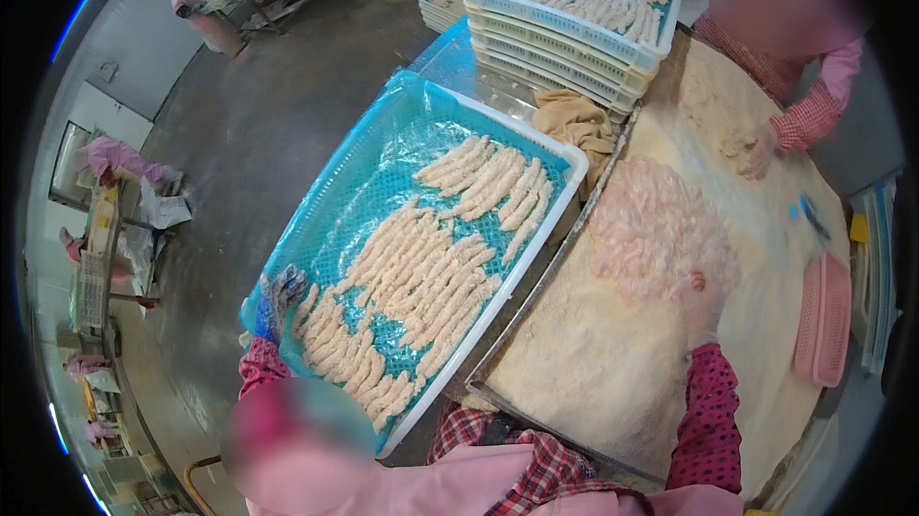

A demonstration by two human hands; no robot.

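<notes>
My left hand (pixel 278 301), in a crumb-dusted blue glove, is at the left edge of a large tray (pixel 571 171) lined with blue plastic. Its fingers look stretched apart, beside the end of a row of crumb-coated strips (pixel 421 258). Several uneven rows of these strips lie across the liner. On the right, my right hand (pixel 704 310), in a thin pale glove, touches the near edge of a wet pile of pale pink raw meat strips (pixel 651 229). Its fingertips are hidden in the meat. The pile rests on a wide bed of pale crumbs (pixel 584 377).
A stack of trays (pixel 565 52), the top one with coated strips, stands beyond. A tan cloth (pixel 574 128) lies between trays and crumb table. A co-worker's hand (pixel 756 152) works in the crumbs. A pink basket (pixel 823 320) is at right; other people work far left.
</notes>
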